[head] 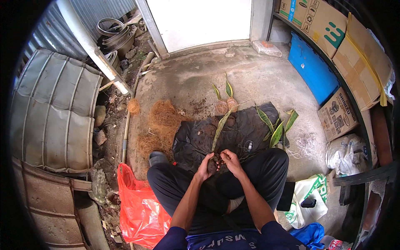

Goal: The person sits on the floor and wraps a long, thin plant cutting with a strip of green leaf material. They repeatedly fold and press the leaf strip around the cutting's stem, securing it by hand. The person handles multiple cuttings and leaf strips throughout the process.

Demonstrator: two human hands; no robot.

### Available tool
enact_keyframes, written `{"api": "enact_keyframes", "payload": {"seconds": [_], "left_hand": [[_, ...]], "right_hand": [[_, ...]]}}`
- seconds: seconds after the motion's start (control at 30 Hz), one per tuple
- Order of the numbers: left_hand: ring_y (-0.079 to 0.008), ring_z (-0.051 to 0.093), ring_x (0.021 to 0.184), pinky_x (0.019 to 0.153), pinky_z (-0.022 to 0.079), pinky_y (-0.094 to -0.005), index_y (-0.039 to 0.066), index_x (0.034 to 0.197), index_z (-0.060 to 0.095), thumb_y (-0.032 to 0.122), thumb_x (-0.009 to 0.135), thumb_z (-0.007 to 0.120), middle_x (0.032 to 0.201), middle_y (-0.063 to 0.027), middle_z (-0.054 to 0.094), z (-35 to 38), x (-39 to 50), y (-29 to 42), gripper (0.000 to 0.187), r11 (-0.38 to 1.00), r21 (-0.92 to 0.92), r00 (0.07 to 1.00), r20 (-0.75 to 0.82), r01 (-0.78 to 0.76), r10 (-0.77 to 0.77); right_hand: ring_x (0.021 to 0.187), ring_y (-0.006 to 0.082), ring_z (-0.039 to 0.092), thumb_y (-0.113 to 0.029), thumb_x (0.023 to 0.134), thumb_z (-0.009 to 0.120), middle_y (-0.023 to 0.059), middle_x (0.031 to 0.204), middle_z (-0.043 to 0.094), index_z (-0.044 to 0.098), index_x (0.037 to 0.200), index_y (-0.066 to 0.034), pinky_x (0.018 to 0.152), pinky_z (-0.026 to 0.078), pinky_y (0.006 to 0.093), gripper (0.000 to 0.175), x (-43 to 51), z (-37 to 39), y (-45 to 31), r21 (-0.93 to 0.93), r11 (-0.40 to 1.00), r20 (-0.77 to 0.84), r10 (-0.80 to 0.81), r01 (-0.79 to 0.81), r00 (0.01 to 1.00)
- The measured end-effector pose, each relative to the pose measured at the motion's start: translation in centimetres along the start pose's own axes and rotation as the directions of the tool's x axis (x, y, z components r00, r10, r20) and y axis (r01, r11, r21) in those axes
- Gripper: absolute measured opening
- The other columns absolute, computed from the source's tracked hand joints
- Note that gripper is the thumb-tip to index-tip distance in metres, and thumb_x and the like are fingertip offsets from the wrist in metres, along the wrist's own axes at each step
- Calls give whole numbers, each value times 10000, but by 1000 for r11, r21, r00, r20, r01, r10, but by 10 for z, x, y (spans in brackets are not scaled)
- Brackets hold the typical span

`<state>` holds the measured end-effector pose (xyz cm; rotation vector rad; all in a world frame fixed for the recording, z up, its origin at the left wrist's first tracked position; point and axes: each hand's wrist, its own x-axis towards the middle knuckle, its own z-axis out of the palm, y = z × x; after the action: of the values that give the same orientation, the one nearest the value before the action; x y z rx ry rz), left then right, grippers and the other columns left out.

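Note:
My left hand (205, 167) is closed around the base of a long snake plant leaf (221, 128) and dark soil at its foot. My right hand (230, 161) touches the soil clump from the other side, its fingertips bent against it; the fingers partly hide the clump. Under and beyond both hands lies a black plastic sheet (190, 140) with lumps of soil. A small spool of thread (250, 146) rests on it. Loose variegated snake plant leaves (277, 135) lie at its right side. Two string-wrapped balls (222, 107) with leaves stand past its far edge.
Brown coconut fibre (164, 120) is heaped at the left. A red plastic bag (140, 209) lies beside my left knee. Tangled white string (305, 146) is on the concrete at the right, near a shelf with cardboard boxes (338, 114). A white pole (93, 47) leans at the upper left.

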<state>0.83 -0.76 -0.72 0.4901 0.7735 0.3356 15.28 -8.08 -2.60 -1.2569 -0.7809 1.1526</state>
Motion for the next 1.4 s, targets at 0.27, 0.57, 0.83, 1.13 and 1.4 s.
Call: {"api": "enact_keyframes", "payload": {"seconds": [0.27,0.57,0.83,1.13,1.4], "left_hand": [[-197,554,680,615,465,-320,96,1031,555,446,884,575,772,-43,553,1,0,1,381,996,-89,1000,1,-27,27],[-194,563,682,600,452,-306,105,977,558,451,900,553,743,-33,548,6,-5,6,354,994,-94,998,9,-55,56],[-188,580,691,615,464,-305,101,976,580,448,900,554,751,-28,566,3,-3,5,356,996,-77,999,-17,-47,46],[-186,590,659,602,479,-311,88,995,592,430,908,561,761,-42,596,5,0,1,355,998,-4,997,-37,-66,65],[-191,561,708,664,473,-315,83,1085,563,442,920,519,801,-51,567,2,1,1,398,997,7,996,18,-82,82]], "right_hand": [[812,81,576,-235,1014,490,-11,825,561,562,943,-74,682,476,248,190,-3,0,-13,187,981,-79,66,-50,995],[846,104,625,-215,954,592,13,912,621,600,1050,-46,674,498,264,195,1,1,-13,-6,985,-324,162,-173,932],[966,102,618,-163,919,649,49,1119,661,633,1190,-38,767,494,255,299,5,-3,2,-67,998,-229,-34,20,973],[870,97,625,-176,947,613,34,1027,667,648,1120,-26,725,488,238,232,0,0,-5,-31,999,-51,15,-16,999],[949,119,620,-180,953,599,35,1115,660,632,1179,-44,772,493,260,266,-1,-1,-9,11,999,-163,54,-53,985]]}}
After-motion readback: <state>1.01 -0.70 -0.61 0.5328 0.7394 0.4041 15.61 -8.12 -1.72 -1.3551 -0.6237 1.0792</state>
